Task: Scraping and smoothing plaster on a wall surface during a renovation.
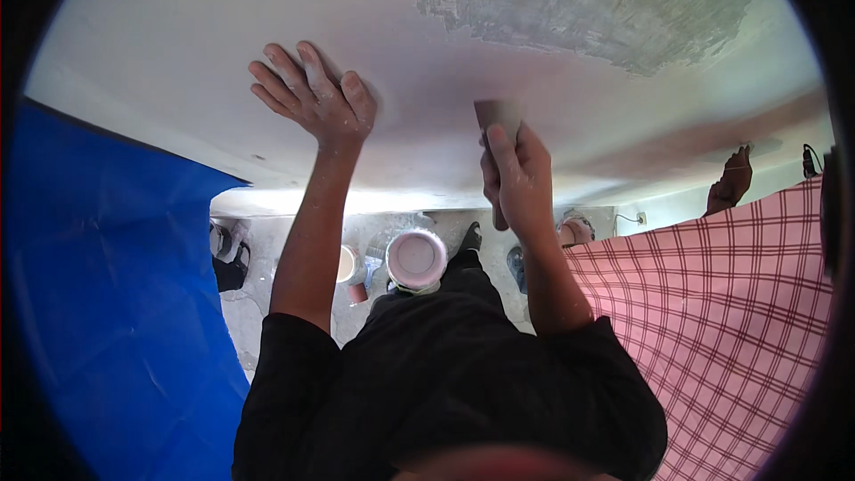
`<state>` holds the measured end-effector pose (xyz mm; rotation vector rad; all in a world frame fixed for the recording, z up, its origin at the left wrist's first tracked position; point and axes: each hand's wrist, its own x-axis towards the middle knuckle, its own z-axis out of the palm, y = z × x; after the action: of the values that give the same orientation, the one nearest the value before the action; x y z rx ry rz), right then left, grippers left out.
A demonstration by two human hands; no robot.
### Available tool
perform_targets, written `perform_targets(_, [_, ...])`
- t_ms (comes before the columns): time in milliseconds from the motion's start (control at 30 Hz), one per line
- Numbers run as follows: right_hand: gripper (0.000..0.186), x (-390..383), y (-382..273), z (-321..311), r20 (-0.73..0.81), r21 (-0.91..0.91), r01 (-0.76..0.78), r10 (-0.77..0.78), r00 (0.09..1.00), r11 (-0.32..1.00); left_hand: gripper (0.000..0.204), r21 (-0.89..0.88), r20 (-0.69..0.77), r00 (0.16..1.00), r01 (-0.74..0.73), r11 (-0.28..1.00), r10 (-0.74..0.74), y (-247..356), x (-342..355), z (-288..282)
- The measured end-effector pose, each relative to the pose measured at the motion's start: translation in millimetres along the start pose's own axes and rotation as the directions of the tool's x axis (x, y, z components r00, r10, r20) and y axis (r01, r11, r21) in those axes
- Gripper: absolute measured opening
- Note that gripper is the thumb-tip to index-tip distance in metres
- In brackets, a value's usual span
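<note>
My left hand [322, 105] lies against the pale wall [401, 62], its fingers spread and dusted with white. It holds nothing. To the right, my right hand [521, 169] grips what looks like a putty knife [499, 113], its broad end up toward the wall and the end of its handle showing below my fingers. Motion blurs the broad end, so I cannot tell whether it touches the surface. Above and right of it, a rough grey patch [606, 4] with ragged edges interrupts the smooth wall.
A whitish bucket [416, 258] stands on the floor between my arms, beside a smaller cream-coloured container [346, 263]. Blue sheeting [116, 285] hangs at left. At right are pink checked cloth [712, 303] and another person's hand [732, 180] near the wall.
</note>
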<state>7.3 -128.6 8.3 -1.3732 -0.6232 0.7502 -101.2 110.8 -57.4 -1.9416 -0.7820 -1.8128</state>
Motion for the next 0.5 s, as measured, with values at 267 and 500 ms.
perform_targets(267, [0.009,-22,14,-80,-0.214,-0.013,0.066,-0.067,0.975,0.998,0.088,-0.13,0.277,0.956,0.131,0.983,-0.091,114,-16,4])
perform_targets(500, [0.014,-25,21,-174,-0.303,-0.05,0.046,-0.059,0.951,0.998,0.091,-0.098,0.16,0.987,0.034,0.995,-0.018,200,72,26])
